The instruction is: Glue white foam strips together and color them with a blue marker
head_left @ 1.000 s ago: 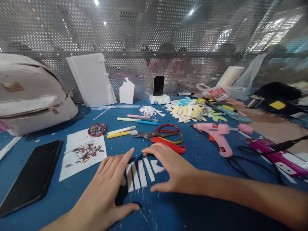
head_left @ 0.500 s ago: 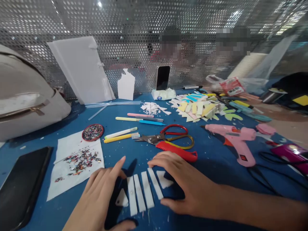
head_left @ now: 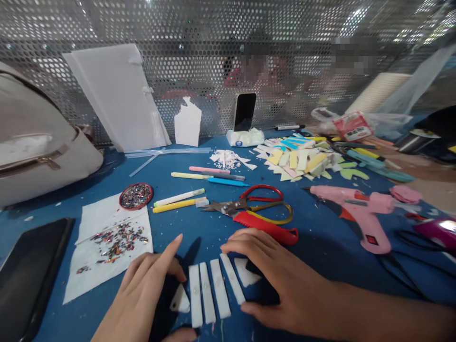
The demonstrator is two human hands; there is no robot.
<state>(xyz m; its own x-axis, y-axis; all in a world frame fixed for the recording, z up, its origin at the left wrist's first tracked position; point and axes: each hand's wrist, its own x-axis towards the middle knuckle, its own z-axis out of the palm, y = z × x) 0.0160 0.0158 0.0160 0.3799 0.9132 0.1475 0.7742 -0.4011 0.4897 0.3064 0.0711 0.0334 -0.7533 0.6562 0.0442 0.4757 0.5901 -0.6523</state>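
Note:
Several narrow white foam strips (head_left: 215,289) lie side by side on the blue table, with a small white cut piece (head_left: 180,300) at their left and a white triangular piece (head_left: 246,272) at their right. To the left of the row, my left hand (head_left: 144,289) is open, its index finger raised and its thumb low near the strips. My right hand (head_left: 274,275) spans the rightmost, slanted strip (head_left: 232,279). Its fingertips are at the far end and its thumb at the near end, touching or very close. The palm partly covers the triangular piece.
Beyond my hands lie scissors (head_left: 228,207), a red-handled cutter (head_left: 265,226) and several markers (head_left: 180,205). At right are a pink glue gun (head_left: 356,204) and cables. At left are a phone (head_left: 32,275), beads on paper (head_left: 76,280) and a bag (head_left: 39,152). Foam scraps (head_left: 302,161) are piled behind.
The view has shifted slightly, so the strips appear a little lower and the right-hand things further right. Both hands keep nearly the same pose around the strips.

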